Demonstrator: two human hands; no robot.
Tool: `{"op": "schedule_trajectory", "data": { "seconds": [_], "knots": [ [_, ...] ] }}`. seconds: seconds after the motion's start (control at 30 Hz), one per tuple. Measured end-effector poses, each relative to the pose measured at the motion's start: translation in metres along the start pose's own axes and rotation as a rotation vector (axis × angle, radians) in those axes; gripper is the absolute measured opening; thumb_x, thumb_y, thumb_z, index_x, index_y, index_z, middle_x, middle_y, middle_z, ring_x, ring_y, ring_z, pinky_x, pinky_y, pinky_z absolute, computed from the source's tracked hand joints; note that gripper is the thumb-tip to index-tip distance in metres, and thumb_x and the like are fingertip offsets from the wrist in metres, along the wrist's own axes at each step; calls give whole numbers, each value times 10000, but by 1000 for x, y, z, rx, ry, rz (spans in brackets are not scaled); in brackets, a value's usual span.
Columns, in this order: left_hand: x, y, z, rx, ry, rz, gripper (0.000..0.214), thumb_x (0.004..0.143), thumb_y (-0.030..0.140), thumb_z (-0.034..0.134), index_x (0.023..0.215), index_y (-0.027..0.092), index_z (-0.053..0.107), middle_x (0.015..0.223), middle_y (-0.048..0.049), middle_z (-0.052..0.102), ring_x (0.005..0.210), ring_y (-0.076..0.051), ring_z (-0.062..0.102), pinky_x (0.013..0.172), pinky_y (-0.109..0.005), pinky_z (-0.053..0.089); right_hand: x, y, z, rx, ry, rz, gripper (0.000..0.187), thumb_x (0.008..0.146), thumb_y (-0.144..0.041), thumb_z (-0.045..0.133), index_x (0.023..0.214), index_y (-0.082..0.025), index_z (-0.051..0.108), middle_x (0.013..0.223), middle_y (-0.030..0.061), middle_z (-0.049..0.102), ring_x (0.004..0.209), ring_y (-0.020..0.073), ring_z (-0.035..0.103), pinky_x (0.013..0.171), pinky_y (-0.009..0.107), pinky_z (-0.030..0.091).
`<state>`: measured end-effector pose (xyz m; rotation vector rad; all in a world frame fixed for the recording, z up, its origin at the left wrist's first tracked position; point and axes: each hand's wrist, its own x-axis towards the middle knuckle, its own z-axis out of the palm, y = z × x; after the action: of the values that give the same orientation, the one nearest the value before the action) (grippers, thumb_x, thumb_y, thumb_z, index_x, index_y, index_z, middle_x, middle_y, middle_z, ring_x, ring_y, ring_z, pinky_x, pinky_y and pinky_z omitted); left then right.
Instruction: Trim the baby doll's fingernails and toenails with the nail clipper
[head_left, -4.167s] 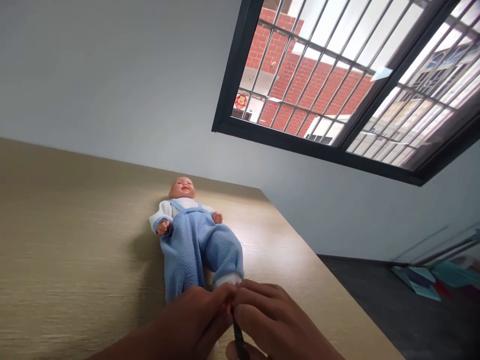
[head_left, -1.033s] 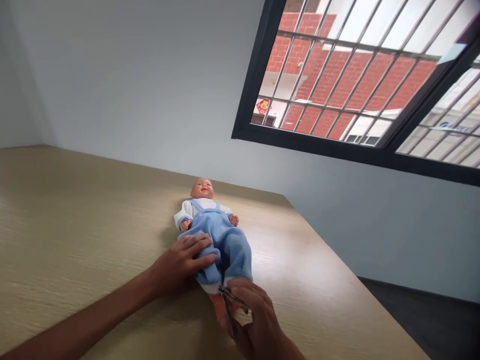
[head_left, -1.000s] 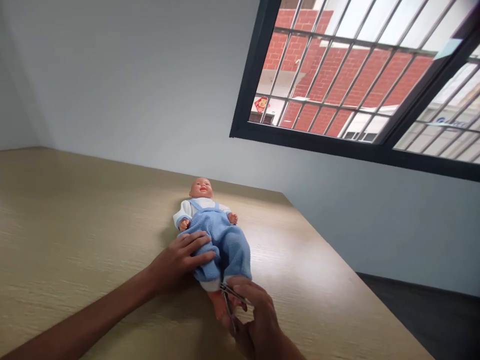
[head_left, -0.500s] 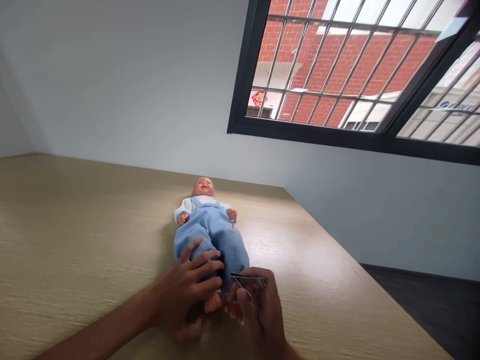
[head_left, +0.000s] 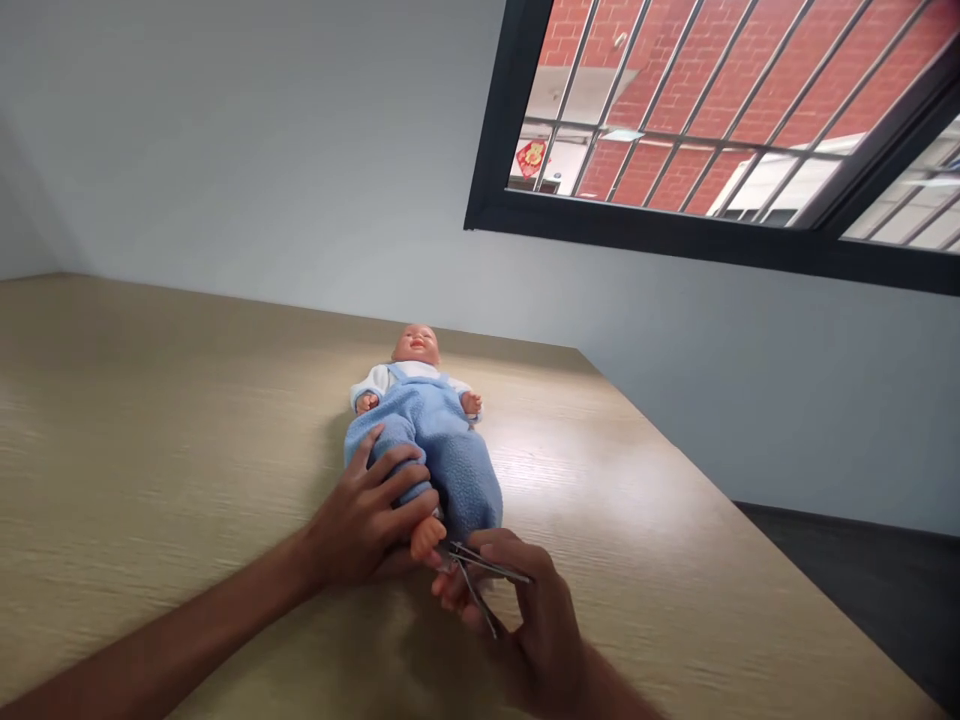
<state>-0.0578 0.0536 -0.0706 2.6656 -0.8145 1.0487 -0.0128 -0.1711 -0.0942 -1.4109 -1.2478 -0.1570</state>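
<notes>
A baby doll (head_left: 466, 465) in blue overalls and a white top lies on its back, feet toward me. My left hand (head_left: 375, 515) is wrapped round its lower leg on the left side, fingers over the blue cloth. Just past my fingertips one bare foot (head_left: 427, 538) sticks out. Between the thumb and fingers of my right hand (head_left: 544, 605) is a metal nail clipper (head_left: 491, 568), its lever angled away from the body. The clipper's tip is right by that foot; whether it touches the toes I cannot tell. The doll's other foot (head_left: 450, 588) is partly hidden behind the clipper.
The doll rests on a light wooden table (head_left: 187, 420), whose right edge slants down toward the lower right. A pale wall (head_left: 262, 150) stands behind it. Above is a dark-framed window (head_left: 637, 220) with metal bars.
My left hand has closed more round the leg, and the foot has come up. My right hand has brought the clipper's tip left to that foot. The view has tilted down slightly.
</notes>
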Motion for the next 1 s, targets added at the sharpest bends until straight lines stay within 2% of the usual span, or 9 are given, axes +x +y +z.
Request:
{"op": "schedule_trajectory", "data": {
  "seconds": [0.07, 0.13, 0.37, 0.43, 0.6, 0.83, 0.93, 1.0],
  "knots": [
    [0, 0, -1, -12, 25, -2, 420, 1012, 499, 405, 1047, 157, 647, 1068, -117, 676, 1170, -322, 551, 1180, -658, 110, -1, -1, 0, -32, -29, -91, 386, 967, -157, 514, 1306, -260, 361, 985, 68, 701, 832, 205, 730, 708, 350, 608],
    [0, 1, -1, -30, 40, -5, 414, 1013, 490, 407, 1026, 155, 648, 1048, -111, 682, 1156, -316, 559, 1185, -659, 100, -1, -1, 0, -46, -44, -120, 433, 949, -112, 510, 1321, -261, 347, 956, 65, 715, 909, 226, 729, 719, 363, 611],
    [0, 6, -2, -75, 66, 26, 293, 972, 397, 474, 981, 163, 649, 985, -83, 696, 1121, -279, 583, 1209, -639, 71, -1, -2, -5, -84, -114, -67, 524, 904, -50, 540, 1333, -277, 344, 1129, 103, 711, 1001, 227, 726, 781, 378, 624],
    [-1, 6, -2, -79, 67, 26, 300, 972, 403, 466, 983, 165, 648, 981, -84, 695, 1114, -280, 585, 1209, -642, 71, 2, -4, -6, -71, -132, -77, 542, 895, -32, 535, 1341, -273, 343, 1094, 94, 720, 1014, 222, 718, 787, 373, 622],
    [-2, 5, -2, -85, 61, 28, 326, 984, 408, 441, 993, 151, 641, 987, -97, 687, 1110, -292, 583, 1197, -663, 75, 12, -9, -9, -97, -77, -94, 433, 931, -98, 523, 1313, -246, 380, 888, 54, 728, 970, 223, 713, 735, 347, 624],
    [-1, 6, -2, -83, 52, 24, 290, 959, 394, 488, 982, 154, 648, 990, -87, 685, 1110, -282, 582, 1200, -647, 80, 13, -11, -12, -158, -95, -98, 418, 930, -150, 583, 1296, -248, 407, 994, 90, 717, 1005, 238, 710, 755, 361, 627],
    [-1, 6, -1, -94, 49, 15, 277, 949, 398, 518, 974, 155, 649, 996, -85, 683, 1110, -283, 580, 1201, -629, 94, 16, -15, -16, -184, -145, -98, 437, 926, -111, 574, 1307, -245, 407, 985, 75, 731, 1022, 218, 708, 779, 331, 623],
    [-1, 6, 0, -97, 54, 15, 284, 954, 406, 512, 967, 155, 645, 987, -85, 683, 1107, -281, 577, 1201, -626, 96, 21, -20, -19, -281, -185, -129, 388, 945, -122, 561, 1299, -229, 443, 1019, 80, 741, 1011, 199, 715, 798, 295, 615]
  ]
}}
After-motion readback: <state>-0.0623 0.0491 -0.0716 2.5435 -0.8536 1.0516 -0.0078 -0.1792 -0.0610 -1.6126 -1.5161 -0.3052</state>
